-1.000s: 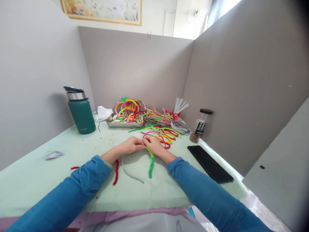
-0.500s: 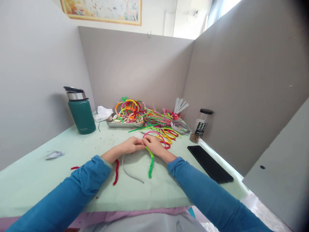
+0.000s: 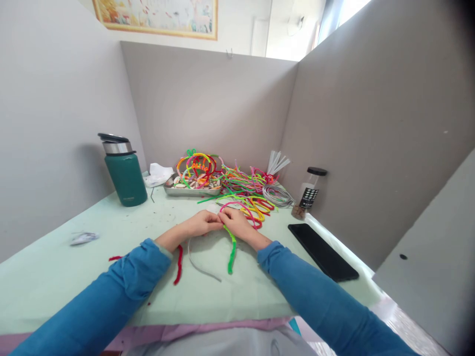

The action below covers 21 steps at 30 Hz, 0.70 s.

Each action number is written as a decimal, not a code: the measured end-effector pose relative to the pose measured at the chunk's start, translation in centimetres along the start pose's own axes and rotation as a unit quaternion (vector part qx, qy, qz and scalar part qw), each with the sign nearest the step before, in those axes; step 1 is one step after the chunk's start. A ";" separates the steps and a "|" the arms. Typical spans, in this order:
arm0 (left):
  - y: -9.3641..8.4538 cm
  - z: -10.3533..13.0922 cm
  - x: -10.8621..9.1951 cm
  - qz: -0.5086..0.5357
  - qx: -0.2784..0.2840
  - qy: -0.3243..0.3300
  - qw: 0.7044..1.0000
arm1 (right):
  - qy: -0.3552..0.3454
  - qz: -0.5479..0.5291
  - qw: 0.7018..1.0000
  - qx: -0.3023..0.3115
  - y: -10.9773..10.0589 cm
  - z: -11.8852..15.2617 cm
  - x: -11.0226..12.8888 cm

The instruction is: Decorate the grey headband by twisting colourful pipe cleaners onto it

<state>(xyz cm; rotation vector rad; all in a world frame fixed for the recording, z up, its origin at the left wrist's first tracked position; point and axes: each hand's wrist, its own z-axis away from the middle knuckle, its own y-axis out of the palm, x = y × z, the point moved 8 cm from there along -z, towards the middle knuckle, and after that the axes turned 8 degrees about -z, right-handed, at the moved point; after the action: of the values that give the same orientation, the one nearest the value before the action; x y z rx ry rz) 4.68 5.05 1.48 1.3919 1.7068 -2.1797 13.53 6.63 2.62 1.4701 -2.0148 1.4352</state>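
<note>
A green fuzzy stem (image 3: 232, 252) is pinched where the fingers (image 3: 215, 226) of the left hand (image 3: 201, 222) and right hand (image 3: 236, 222) meet over the pale counter (image 3: 256, 296).

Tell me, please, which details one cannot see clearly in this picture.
Head view:
Upper end of the green strip: hidden where the left hand and right hand meet.
What the left hand pinches, if anything: hidden by the hand itself.
Words on the jar: too small.
Wall picture: top cut off by the upper edge.
</note>
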 end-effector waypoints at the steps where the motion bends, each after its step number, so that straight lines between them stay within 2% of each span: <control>1: 0.0 0.0 0.0 0.000 0.000 -0.002 1.000 | 0.000 0.000 1.000 0.000 0.0 0.0 0.0; 21: 0.0 0.1 0.1 0.002 0.005 -0.006 1.000 | -0.001 -0.001 1.000 0.002 0.2 -0.1 -0.2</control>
<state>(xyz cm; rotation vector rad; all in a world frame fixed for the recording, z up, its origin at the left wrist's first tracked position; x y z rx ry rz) 4.62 5.01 1.41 1.3792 1.6902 -2.1943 13.47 6.81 2.44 1.4751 -2.0119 1.4391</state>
